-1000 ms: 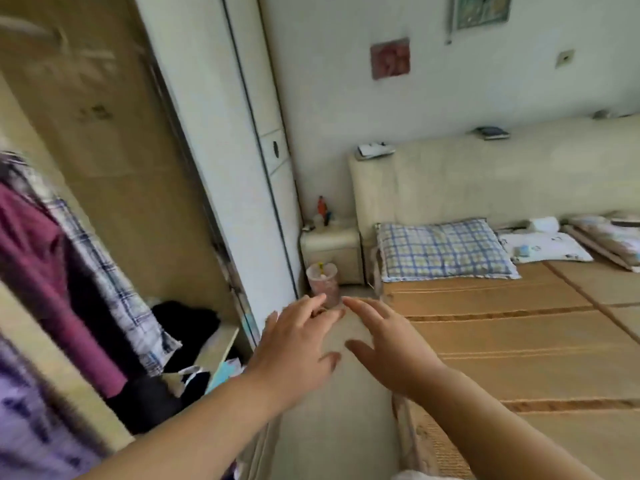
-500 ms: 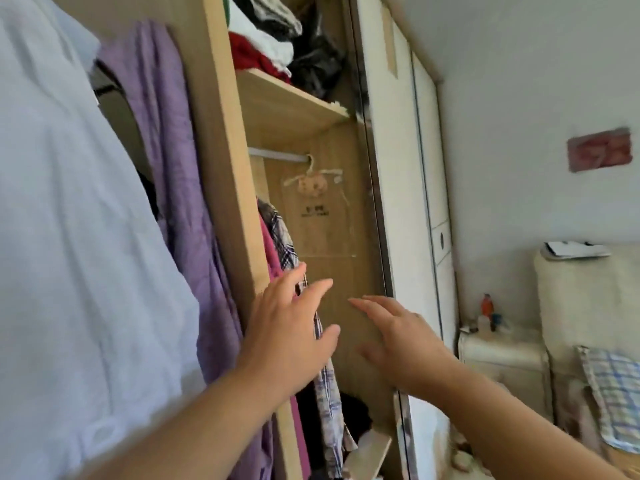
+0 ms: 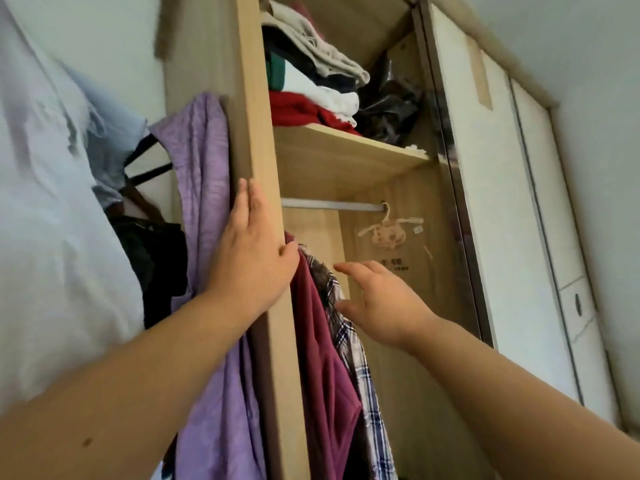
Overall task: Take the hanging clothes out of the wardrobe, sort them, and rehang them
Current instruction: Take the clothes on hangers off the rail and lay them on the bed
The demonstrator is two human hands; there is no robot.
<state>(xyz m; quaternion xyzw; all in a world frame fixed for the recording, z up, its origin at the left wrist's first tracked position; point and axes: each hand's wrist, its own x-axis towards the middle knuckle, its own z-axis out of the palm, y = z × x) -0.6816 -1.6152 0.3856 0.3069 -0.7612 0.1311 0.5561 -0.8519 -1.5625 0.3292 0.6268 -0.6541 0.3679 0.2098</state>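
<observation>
Clothes [image 3: 325,358] hang from the rail [image 3: 332,205] under the shelf [image 3: 329,157]. Left hand [image 3: 252,261] lies flat on the divider [image 3: 256,116]; right hand [image 3: 381,299], spread and empty, hovers by the plaid shirt [image 3: 363,372]. Lift hangers by their hooks, not by fabric.

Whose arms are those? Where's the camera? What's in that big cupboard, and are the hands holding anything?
No machine here: those are a person's own arms. The camera sits on their head, so you see what they see, looking up into a wardrobe. The left hand lies flat against the wooden panel. The right hand is open, reaching toward a plaid shirt hanging beside a maroon top. Neither hand holds anything. A purple garment hangs further left, and folded clothes sit on the shelf above the rail.
</observation>
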